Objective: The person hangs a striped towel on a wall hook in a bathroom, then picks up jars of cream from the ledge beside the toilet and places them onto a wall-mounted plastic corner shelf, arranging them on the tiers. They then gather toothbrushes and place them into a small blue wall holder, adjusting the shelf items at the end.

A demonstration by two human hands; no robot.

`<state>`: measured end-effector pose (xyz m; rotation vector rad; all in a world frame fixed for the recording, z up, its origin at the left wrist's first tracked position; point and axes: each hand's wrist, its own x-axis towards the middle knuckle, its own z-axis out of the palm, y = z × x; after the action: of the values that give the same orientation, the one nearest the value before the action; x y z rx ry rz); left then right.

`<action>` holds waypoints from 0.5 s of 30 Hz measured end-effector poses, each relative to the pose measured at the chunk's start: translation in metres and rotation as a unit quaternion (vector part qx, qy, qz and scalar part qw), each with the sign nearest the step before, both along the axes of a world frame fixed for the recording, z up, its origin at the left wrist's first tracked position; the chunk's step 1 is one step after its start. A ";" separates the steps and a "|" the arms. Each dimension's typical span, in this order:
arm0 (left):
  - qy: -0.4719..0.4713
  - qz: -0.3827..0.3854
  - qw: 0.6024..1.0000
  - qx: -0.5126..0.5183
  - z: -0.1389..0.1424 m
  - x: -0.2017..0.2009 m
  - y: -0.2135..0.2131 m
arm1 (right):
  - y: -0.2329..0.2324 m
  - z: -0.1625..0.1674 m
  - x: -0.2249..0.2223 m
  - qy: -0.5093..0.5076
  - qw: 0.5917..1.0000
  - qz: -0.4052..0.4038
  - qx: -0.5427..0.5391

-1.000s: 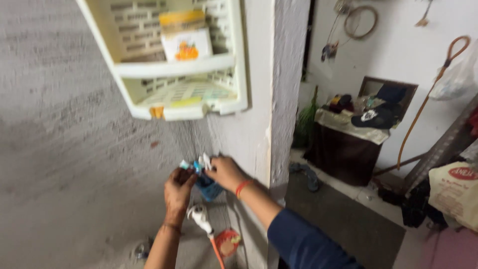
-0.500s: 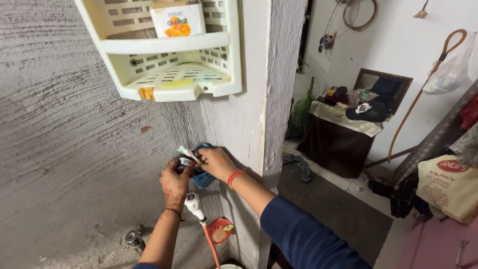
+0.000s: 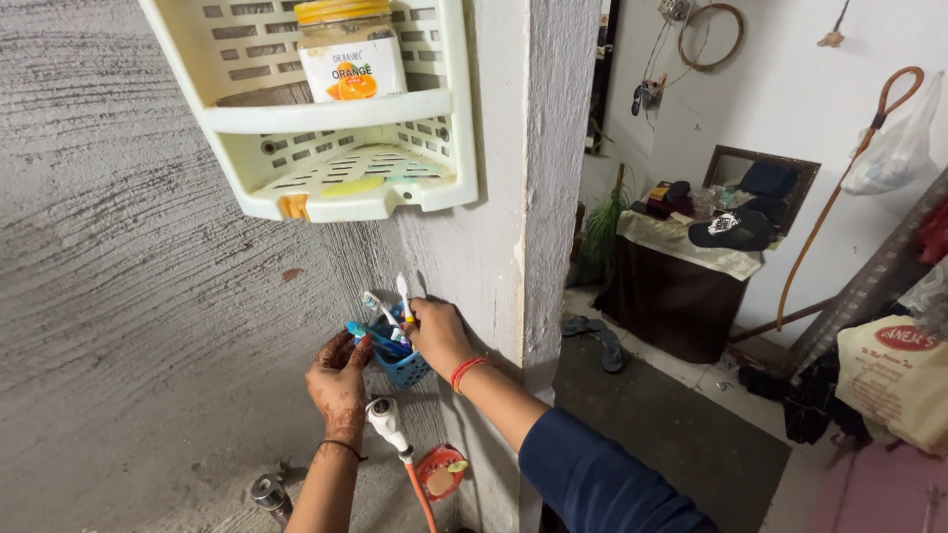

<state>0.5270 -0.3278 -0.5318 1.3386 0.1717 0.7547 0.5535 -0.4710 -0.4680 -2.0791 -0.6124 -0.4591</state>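
A small blue plastic holder basket (image 3: 405, 367) hangs on the grey wall below a shelf, with several toothbrushes in it. My right hand (image 3: 437, 334) pinches a white toothbrush (image 3: 403, 294) that stands upright above the basket. My left hand (image 3: 339, 380), patterned with henna, sits at the basket's left side with its fingers around a blue-handled toothbrush (image 3: 373, 338). Another pale toothbrush (image 3: 376, 306) leans up between the two hands.
A cream corner shelf (image 3: 336, 118) holds a yellow-lidded jar (image 3: 351, 49) overhead. A white tap with an orange hose (image 3: 395, 434) juts below my left hand, a metal valve (image 3: 269, 491) lower left. A dark draped table (image 3: 681, 276), sandals and bags fill the room at right.
The camera tilted down slightly, so the shelf sits higher. My right hand has lifted the white toothbrush upright above the basket; my left hand stays at the basket's left side.
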 end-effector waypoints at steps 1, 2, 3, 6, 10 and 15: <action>-0.007 -0.004 1.000 0.002 0.000 -0.001 0.000 | 0.000 0.000 0.000 0.008 1.000 0.001 0.003; -0.014 -0.007 1.000 0.004 0.001 -0.001 0.000 | 0.000 0.000 0.000 0.015 1.000 0.002 0.006; -0.004 -0.004 1.000 0.002 0.001 -0.002 0.000 | 0.000 -0.001 0.000 0.018 1.000 -0.001 0.011; 0.016 -0.003 1.000 0.012 0.003 -0.004 0.000 | 0.000 -0.003 0.000 0.032 0.999 0.003 0.039; 0.018 -0.033 0.997 0.068 0.001 -0.009 0.002 | -0.001 -0.011 0.000 0.045 0.996 0.056 0.058; 0.033 -0.079 0.994 0.066 -0.007 -0.016 0.011 | -0.003 -0.025 -0.003 -0.054 0.990 0.099 0.082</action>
<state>0.5109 -0.3167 -0.5392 1.4851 0.0683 0.5966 0.5504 -0.4744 -0.4929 -1.8249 -0.8091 -0.4930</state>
